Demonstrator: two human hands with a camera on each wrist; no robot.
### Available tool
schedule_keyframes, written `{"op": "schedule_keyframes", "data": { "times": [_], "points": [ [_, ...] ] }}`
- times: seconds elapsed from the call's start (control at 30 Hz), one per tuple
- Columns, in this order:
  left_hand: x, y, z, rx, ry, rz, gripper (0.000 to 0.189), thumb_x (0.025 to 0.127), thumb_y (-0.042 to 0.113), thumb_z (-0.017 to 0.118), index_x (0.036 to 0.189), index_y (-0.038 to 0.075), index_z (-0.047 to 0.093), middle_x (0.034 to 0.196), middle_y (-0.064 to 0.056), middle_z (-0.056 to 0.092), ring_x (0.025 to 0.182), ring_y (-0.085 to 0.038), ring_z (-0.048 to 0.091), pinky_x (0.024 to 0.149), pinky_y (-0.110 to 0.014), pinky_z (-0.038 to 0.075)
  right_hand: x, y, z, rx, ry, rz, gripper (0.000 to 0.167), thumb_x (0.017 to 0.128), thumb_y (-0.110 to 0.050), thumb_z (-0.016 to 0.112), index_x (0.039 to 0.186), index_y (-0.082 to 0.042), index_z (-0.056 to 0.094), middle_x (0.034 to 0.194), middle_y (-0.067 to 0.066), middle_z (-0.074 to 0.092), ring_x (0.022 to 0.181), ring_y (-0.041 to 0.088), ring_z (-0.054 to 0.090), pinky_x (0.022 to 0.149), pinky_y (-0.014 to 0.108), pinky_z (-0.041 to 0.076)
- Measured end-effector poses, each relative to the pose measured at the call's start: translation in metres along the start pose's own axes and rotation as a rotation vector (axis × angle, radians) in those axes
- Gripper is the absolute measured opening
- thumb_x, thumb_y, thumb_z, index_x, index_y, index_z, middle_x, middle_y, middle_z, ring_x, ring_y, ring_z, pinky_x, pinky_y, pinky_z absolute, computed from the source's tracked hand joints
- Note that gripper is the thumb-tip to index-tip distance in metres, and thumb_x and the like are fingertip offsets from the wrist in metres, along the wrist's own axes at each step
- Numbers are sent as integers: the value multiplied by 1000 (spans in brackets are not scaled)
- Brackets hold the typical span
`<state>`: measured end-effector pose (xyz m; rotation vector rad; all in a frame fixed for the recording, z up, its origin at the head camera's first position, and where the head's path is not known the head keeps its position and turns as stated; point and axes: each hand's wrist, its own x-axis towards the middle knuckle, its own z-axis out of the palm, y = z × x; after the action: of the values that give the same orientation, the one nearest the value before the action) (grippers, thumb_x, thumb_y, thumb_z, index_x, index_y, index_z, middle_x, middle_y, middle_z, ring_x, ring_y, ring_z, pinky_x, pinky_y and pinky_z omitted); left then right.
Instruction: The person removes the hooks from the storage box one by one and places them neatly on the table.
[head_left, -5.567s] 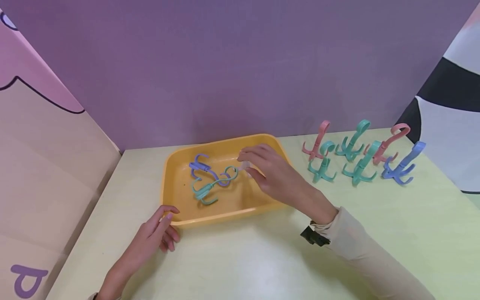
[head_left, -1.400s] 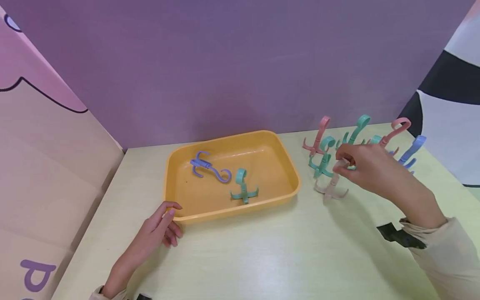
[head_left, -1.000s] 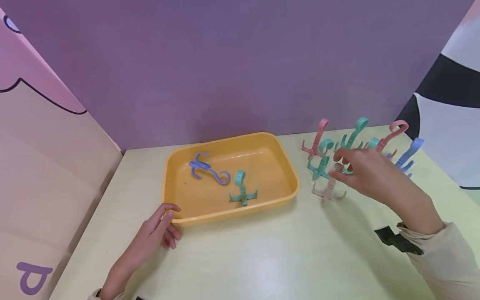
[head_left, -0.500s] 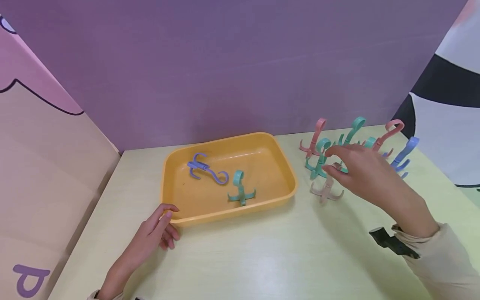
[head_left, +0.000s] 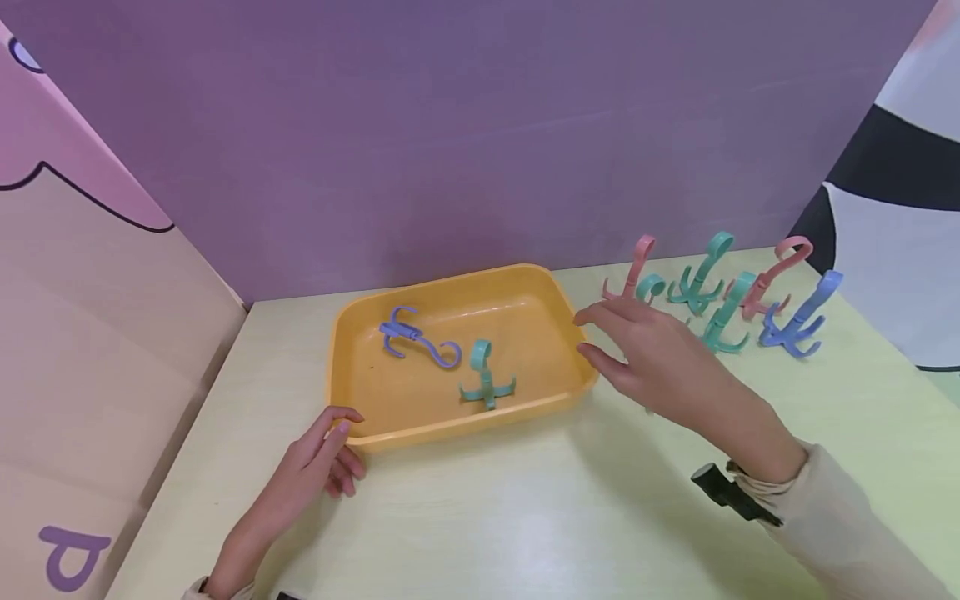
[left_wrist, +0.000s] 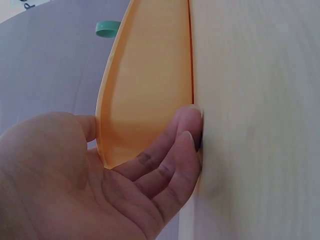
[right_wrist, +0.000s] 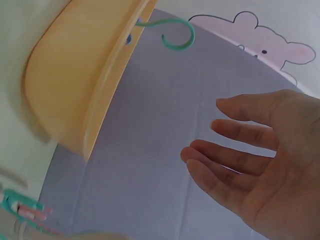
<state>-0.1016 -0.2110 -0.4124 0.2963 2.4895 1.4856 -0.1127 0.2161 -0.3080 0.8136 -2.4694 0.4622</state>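
My left hand (head_left: 315, 458) grips the near-left corner of an orange plastic tray (head_left: 465, 427), thumb over the rim and fingers against the outer wall in the left wrist view. Inside the tray a purple multi-prong hook (head_left: 401, 331) lies on its side, and a green one (head_left: 487, 390) stands on its prongs with its curl up. My right hand (head_left: 660, 358) hovers by the tray's right rim, thumb and fingers apart, nothing between them. It covers the pale translucent hook on the table and part of a green hook (head_left: 651, 287) behind it.
On the table (head_left: 480, 517) at the right stand several more hooks: a pink one (head_left: 637, 262), a green one (head_left: 701, 279), another pink one (head_left: 772, 275), a green one (head_left: 727, 321) and a purple one (head_left: 798, 325). A purple wall (head_left: 480, 142) rises behind.
My right hand carried the pale translucent hook from the tray to the table, let go and moved back left. The tray's green hook went from lying to standing. My left hand stayed put.
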Motion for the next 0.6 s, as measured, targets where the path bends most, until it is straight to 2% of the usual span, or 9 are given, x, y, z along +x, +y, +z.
{"op": "schedule_keyframes", "data": {
  "times": [0.07, 0.17, 0.23, 0.3, 0.37, 0.6],
  "points": [
    [0, 0, 0, -1, 1, -3, 39, 109, 44, 32, 133, 16, 46, 82, -14, 68, 63, -28, 66, 56, -35, 56, 6, -6, 5, 12, -5, -22, 29, 83, -11, 81, 108, -6, 67, 101, 8, 68, 103, 33, 66, 88, 53, 53],
    [0, -1, 0, 2, 5, -9, 39, 109, 45, 32, 132, 16, 47, 82, -14, 68, 63, -28, 66, 56, -35, 56, 16, -16, 13, 26, -15, -59, 31, 84, -13, 81, 111, -4, 67, 101, 7, 68, 96, 26, 64, 90, 50, 53],
    [-1, -1, 0, 1, 6, -12, 39, 109, 45, 33, 132, 16, 47, 82, -14, 68, 63, -28, 66, 56, -35, 56, 22, -23, 18, 37, -31, -70, 35, 86, -15, 80, 116, -3, 65, 107, 10, 67, 100, 28, 64, 90, 48, 54],
    [-2, -2, 0, 3, 8, -11, 39, 109, 44, 33, 132, 16, 47, 82, -14, 68, 62, -28, 66, 56, -35, 56, 28, -30, 24, 50, -32, -89, 39, 87, -17, 79, 121, -3, 63, 112, 12, 66, 103, 28, 63, 81, 41, 57],
    [-2, -2, 0, 4, 7, -6, 39, 109, 44, 33, 132, 16, 47, 81, -14, 68, 62, -28, 66, 56, -35, 56, 32, -35, 30, 66, -25, -111, 44, 88, -19, 78, 125, -4, 60, 117, 13, 64, 108, 29, 62, 82, 41, 57],
    [0, 1, -1, 9, -3, 6, 39, 109, 44, 32, 132, 17, 47, 82, -15, 68, 63, -29, 66, 57, -36, 57, 36, -47, 57, 92, -83, -157, 61, 91, -23, 76, 144, -10, 50, 139, 17, 55, 127, 33, 53, 97, 45, 52]
  ]
}}
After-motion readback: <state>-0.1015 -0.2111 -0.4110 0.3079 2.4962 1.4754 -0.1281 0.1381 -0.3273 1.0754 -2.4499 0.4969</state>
